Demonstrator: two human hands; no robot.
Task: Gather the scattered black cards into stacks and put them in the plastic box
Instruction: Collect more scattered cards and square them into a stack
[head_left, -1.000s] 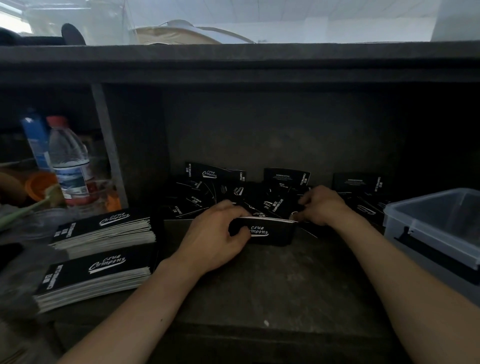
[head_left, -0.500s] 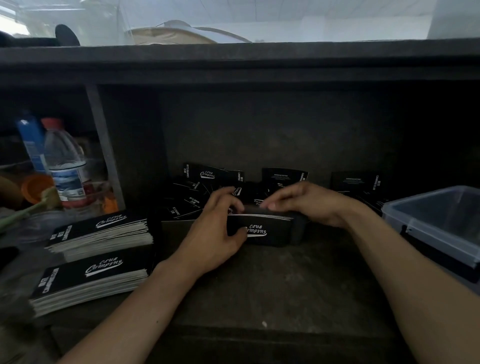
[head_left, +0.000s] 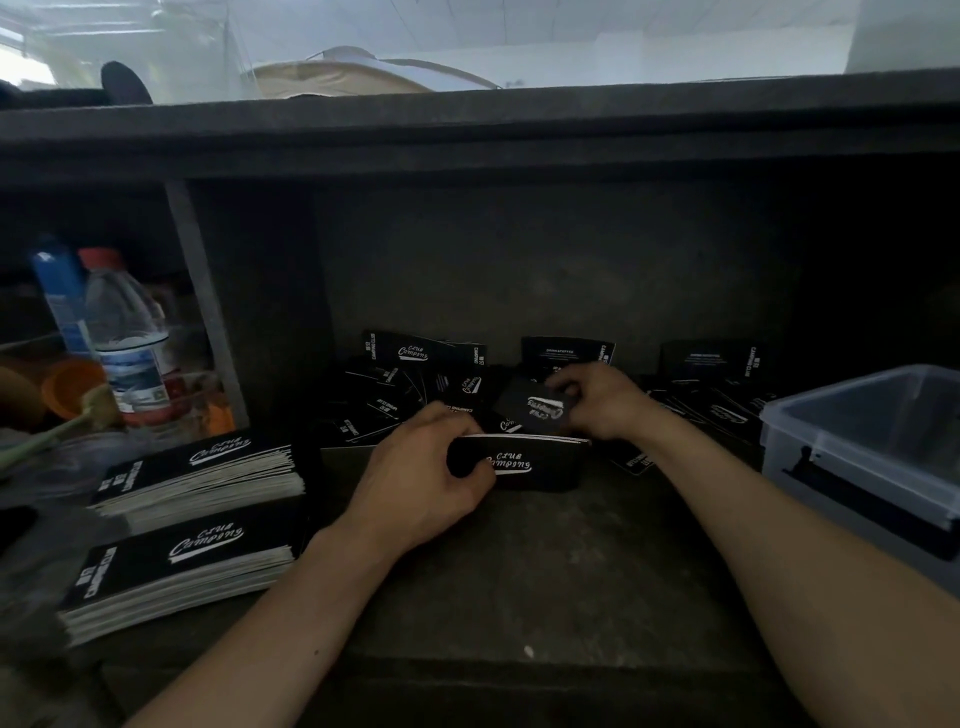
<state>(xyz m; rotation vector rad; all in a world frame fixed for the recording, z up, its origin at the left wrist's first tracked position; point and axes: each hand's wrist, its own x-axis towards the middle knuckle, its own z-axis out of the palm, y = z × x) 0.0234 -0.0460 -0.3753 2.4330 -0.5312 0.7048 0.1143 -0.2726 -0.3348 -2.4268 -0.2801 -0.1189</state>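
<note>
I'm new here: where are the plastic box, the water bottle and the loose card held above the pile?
plastic box (head_left: 831, 449): head view, on its near rim.
water bottle (head_left: 136, 376): head view, on its label.
loose card (head_left: 535, 408): head view, on its printed face.

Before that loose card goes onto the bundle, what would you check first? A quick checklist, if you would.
1. Left hand grips the card bundle: ok.
2. Right hand pinches one loose card: ok.
3. Loose card squared with the bundle: not ok, tilted.
4. Plastic box open to receive cards: ok.
5. Scattered cards all gathered: not ok, many lie behind the hands.
</note>
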